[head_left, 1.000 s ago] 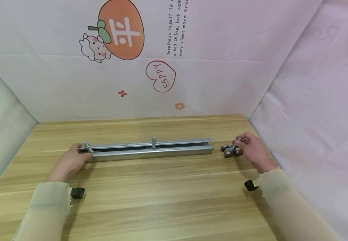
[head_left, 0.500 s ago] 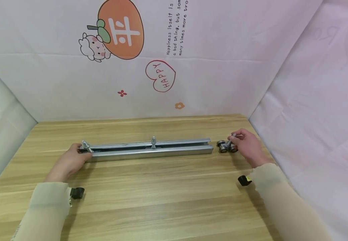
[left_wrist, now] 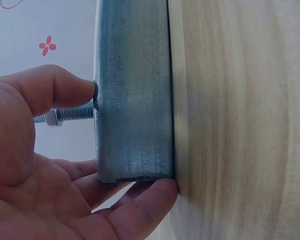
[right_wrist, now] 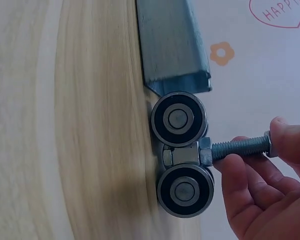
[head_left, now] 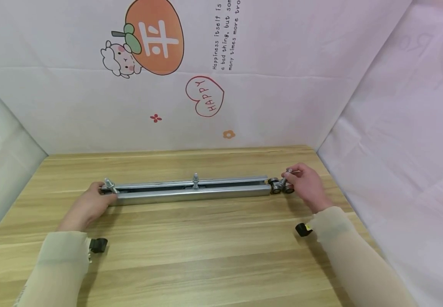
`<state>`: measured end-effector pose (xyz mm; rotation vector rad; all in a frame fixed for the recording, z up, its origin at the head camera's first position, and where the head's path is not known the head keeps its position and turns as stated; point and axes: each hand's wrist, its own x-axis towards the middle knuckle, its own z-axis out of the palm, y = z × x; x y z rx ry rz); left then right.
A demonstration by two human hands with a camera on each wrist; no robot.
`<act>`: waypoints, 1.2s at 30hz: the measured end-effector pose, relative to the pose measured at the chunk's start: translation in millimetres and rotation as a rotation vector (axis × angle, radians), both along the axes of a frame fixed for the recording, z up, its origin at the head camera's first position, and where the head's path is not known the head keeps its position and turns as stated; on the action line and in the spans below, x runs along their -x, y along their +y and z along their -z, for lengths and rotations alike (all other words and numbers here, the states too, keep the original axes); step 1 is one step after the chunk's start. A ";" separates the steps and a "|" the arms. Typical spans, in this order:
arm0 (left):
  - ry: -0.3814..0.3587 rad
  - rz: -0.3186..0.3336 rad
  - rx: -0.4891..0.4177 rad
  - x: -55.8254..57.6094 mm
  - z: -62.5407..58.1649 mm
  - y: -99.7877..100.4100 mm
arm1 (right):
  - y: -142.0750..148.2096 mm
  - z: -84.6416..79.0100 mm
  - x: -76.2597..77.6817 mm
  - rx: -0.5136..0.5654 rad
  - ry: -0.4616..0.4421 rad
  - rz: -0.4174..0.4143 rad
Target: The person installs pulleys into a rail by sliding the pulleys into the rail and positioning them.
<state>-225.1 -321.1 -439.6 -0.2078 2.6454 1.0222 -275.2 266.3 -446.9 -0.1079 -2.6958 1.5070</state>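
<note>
A silver metal channel rail (head_left: 191,196) lies across the wooden table, its slot facing up. My left hand (head_left: 88,205) holds its left end; in the left wrist view the thumb presses the slotted edge and fingers wrap the rail's end. Two roller trolleys sit in the slot with bolts upright: one bolt (head_left: 110,185) by my left hand, another bolt (head_left: 196,181) near mid-rail. My right hand (head_left: 309,187) pinches the bolt of a third roller trolley (right_wrist: 187,155). Its front wheels are at the rail's right opening; the wheels lie outside the rail in the right wrist view.
A printed white cloth (head_left: 267,106) hangs behind the table (head_left: 206,256), with more cloth along both sides. Black wrist-camera pieces show under each sleeve, one black piece (head_left: 99,245) at left and another black piece (head_left: 303,230) at right.
My right hand has carried the third roller trolley leftward, from a gap right of the rail up to its right opening. My left hand and the rail have stayed in place.
</note>
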 end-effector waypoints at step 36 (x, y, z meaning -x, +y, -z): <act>-0.022 0.009 -0.004 1.0 -0.3 -2.1 | -35.9 -2.9 2.7 -0.077 0.042 -0.104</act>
